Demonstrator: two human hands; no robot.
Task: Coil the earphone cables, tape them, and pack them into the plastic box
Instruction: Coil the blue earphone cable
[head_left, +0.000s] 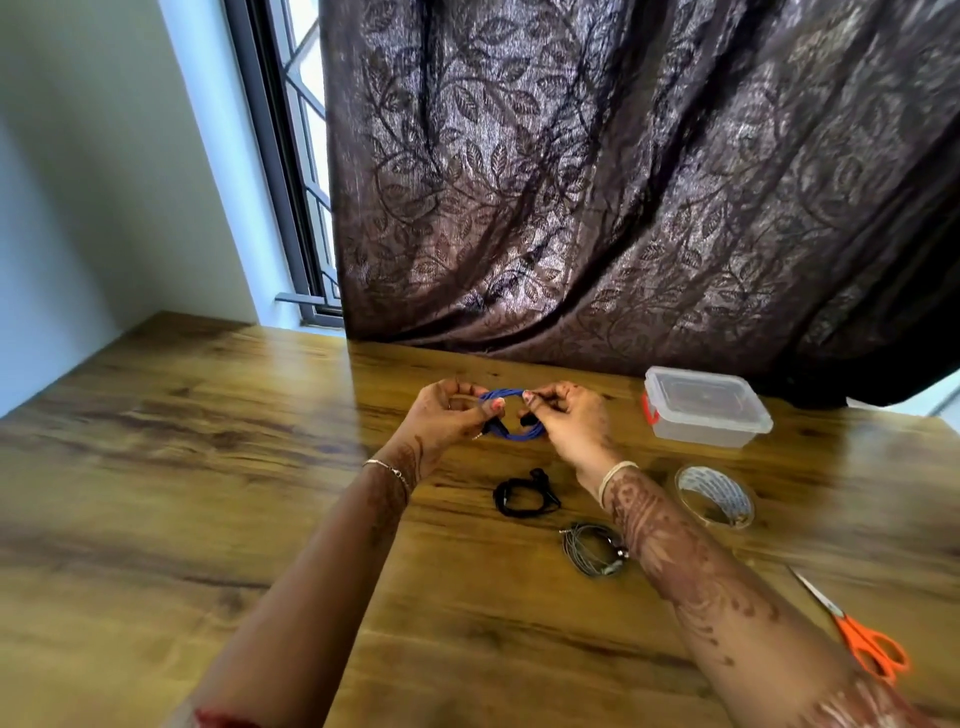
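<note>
Both hands hold a coiled blue earphone cable (511, 435) above the table. My left hand (451, 415) pinches the coil's left side and my right hand (566, 415) pinches its right side. A coiled black earphone cable (523, 496) lies on the wood just below them. A coiled grey earphone cable (592, 550) lies nearer, partly behind my right forearm. The clear plastic box (704, 408) with its lid on and a red clip stands to the right. A roll of clear tape (716, 496) lies in front of the box.
Orange-handled scissors (860, 631) lie at the right near the table's front. The wooden table (208, 467) stretches wide to the left. A dark leaf-patterned curtain (623, 182) hangs behind the table's far edge, with a window (301, 156) at the back left.
</note>
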